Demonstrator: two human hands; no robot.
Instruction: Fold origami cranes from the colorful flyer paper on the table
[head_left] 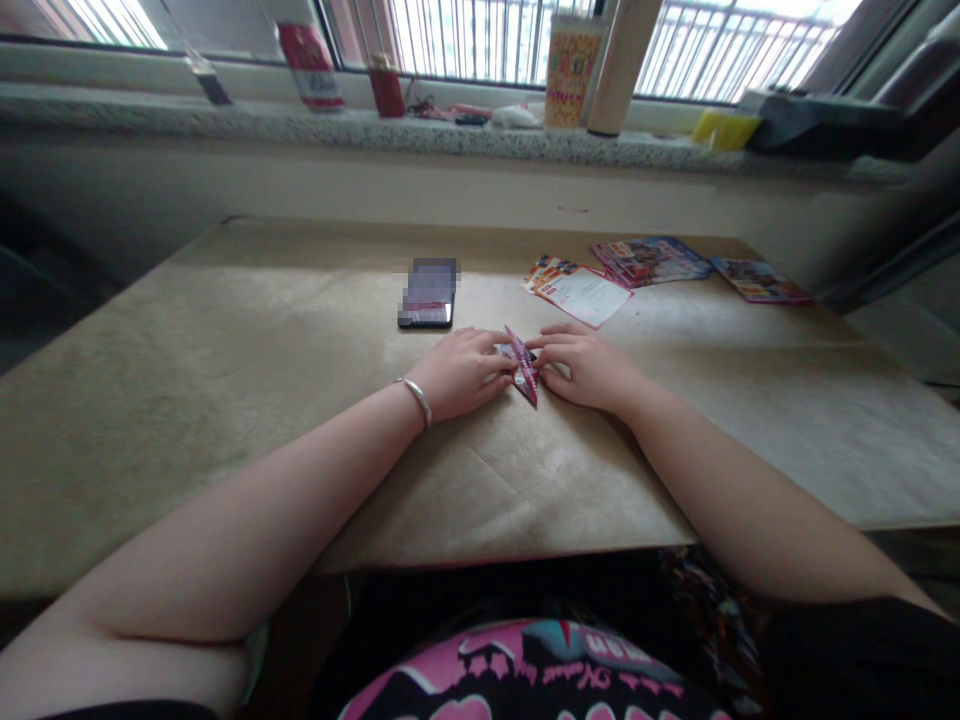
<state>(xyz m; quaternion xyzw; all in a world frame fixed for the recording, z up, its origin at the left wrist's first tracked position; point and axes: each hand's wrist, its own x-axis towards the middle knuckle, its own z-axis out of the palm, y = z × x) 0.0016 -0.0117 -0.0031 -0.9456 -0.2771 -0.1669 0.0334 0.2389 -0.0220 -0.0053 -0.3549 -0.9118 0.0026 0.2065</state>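
A small folded piece of printed paper point(524, 368), pink with a pointed tip toward me, lies on the table between my hands. My left hand point(470, 372), with a silver bangle at its wrist, presses its fingertips on the paper's left side. From the other side, the bent fingers of my right hand point(579, 364) grip its right edge. Parts of the paper are hidden under the fingers of both hands.
A dark phone point(429, 293) lies beyond my left hand. Printed sheets point(585, 293) and colourful leaflets point(651, 261) rest at the back right, with another stack point(760, 280) farther right. Cups and bottles stand on the stone windowsill point(465, 140) behind the table point(225, 400).
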